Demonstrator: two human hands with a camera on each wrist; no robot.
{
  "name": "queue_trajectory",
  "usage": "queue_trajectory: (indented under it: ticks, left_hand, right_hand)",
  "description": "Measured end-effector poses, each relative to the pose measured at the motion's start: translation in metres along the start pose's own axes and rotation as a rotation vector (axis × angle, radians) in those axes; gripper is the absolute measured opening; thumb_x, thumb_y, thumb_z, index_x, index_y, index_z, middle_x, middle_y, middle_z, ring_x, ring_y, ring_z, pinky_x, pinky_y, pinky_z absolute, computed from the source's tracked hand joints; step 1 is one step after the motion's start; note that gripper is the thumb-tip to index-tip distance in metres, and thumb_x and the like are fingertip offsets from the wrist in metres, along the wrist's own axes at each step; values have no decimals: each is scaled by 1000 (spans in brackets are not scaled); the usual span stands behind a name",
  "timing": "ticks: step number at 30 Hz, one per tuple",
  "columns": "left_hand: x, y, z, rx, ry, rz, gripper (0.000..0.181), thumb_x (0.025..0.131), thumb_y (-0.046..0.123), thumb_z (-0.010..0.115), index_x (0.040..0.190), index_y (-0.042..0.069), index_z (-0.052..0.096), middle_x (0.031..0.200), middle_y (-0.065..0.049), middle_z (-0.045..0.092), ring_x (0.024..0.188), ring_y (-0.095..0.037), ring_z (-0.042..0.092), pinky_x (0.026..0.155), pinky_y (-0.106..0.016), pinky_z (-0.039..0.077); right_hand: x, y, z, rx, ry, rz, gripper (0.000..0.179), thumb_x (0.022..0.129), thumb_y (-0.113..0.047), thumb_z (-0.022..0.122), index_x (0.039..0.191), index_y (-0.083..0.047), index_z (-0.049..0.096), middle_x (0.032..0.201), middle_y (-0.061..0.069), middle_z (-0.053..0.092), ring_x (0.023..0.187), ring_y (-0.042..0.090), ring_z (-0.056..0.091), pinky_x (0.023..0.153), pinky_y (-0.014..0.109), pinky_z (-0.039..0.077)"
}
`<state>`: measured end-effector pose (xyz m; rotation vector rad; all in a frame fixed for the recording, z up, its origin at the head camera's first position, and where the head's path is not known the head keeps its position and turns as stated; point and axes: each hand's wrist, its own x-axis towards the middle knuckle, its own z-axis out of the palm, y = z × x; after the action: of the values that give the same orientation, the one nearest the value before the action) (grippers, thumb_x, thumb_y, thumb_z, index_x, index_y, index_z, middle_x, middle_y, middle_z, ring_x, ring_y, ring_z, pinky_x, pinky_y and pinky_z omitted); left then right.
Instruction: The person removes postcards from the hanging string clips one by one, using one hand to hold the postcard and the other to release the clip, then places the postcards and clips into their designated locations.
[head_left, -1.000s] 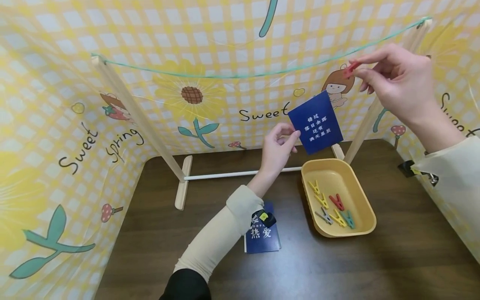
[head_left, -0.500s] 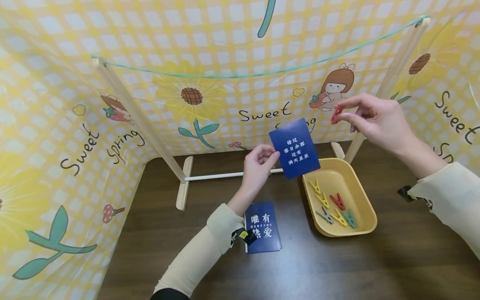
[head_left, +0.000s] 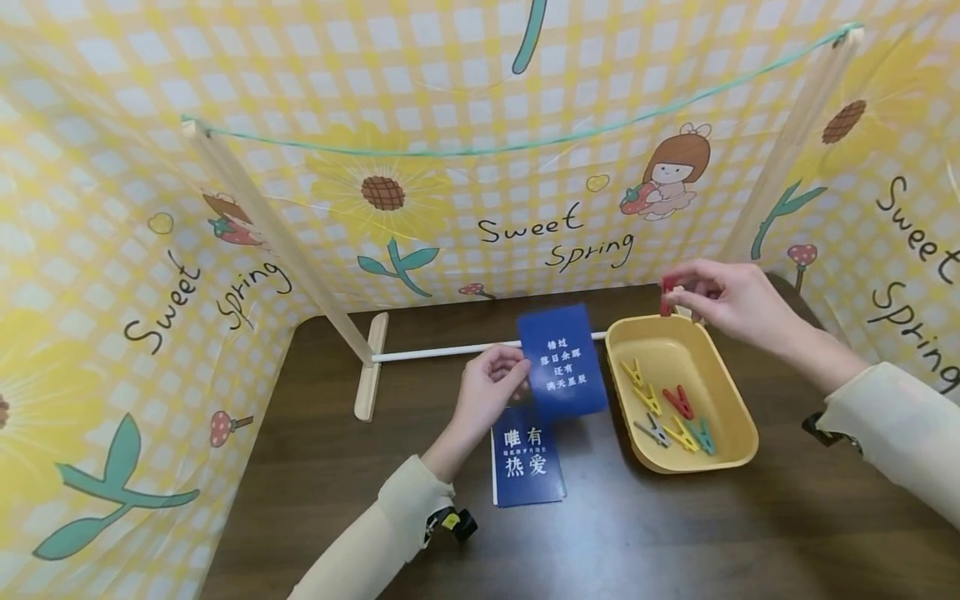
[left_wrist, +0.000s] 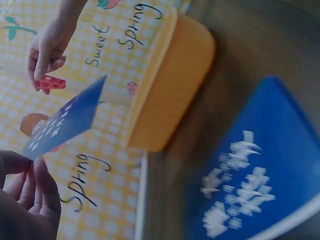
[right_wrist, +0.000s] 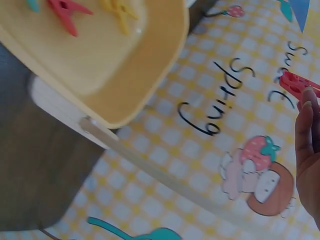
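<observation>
My left hand (head_left: 491, 383) pinches the left edge of a blue card (head_left: 564, 360) with white writing, held up above the table. Below it lies a stack of similar blue cards (head_left: 528, 467), its upper part overlapped by the held card in the head view. At the far edge of a yellow basket (head_left: 738, 442), my right hand (head_left: 738, 296) pinches a red clothespin (head_left: 667, 297) between thumb and forefinger. The right wrist view also shows this clothespin (right_wrist: 300, 84). Several clothespins (head_left: 681, 402) in red, yellow, grey and teal lie in the basket.
A green string (head_left: 465, 153) sags between two wooden posts (head_left: 262, 225), above both hands. A white rod (head_left: 442, 352) joins the posts low down near the table's back. Yellow checked cloth (head_left: 450, 75) covers the walls around the dark wooden table (head_left: 300, 500).
Both hands have come down from near the string. The card has moved left and down toward the stack, and the red clothespin has dropped to the basket's far rim. Both stay held.
</observation>
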<state>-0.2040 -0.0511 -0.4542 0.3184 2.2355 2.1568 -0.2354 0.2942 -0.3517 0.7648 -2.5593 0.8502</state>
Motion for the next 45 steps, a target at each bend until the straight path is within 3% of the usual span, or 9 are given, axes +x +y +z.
queue_trajectory:
  ticks: [5,12,18,26,33,40,45]
  left_hand:
    - [-14,-18,-11,-5,-16,-65,12,98,0,69,103,-10,66,86,-20,73,66,-12,68,59,-23,58]
    - [-33,-39,-24,29,-32,-183,12,98,1,69,103,-10,66,84,-16,74,66,-13,68,61,-25,60]
    - [-44,-54,-32,72,-52,-232,15,97,2,69,104,-12,67,80,-17,73,65,-10,65,61,-24,59]
    - [-53,-70,-39,132,-43,-263,14,97,2,69,102,-10,68,79,-17,73,64,-10,65,62,-27,61]
    - [-61,-80,-41,146,-65,-285,11,96,0,68,101,-10,66,81,-18,73,63,-10,64,57,-26,60]
    - [-61,-87,-46,341,-118,-274,7,95,5,69,96,-2,67,72,-6,71,54,-10,61,47,-24,52]
    - [-62,-86,-46,367,-139,-263,10,95,7,72,95,-1,67,75,-7,73,55,-9,62,46,-22,50]
  right_hand:
    - [-8,9,10,-7,-53,71,15,92,-9,79,107,-12,76,69,-11,69,56,5,60,50,17,44]
    - [-16,19,24,33,-207,227,19,99,-22,74,113,-9,74,104,10,78,56,9,62,50,24,50]
    - [-17,29,37,61,-328,359,30,102,-30,69,117,-4,71,105,13,76,54,15,62,48,28,48]
    - [-18,45,54,56,-382,359,29,102,-27,69,112,0,70,101,16,76,54,19,63,47,29,50]
    - [-13,59,68,25,-533,356,20,99,-19,71,97,1,70,81,8,74,51,17,62,45,30,51]
    - [-13,73,79,7,-611,360,21,98,-18,71,85,-1,70,68,4,68,48,16,61,46,30,51]
    - [-14,79,87,-18,-625,363,23,98,-17,69,83,0,70,58,5,64,45,16,60,45,28,51]
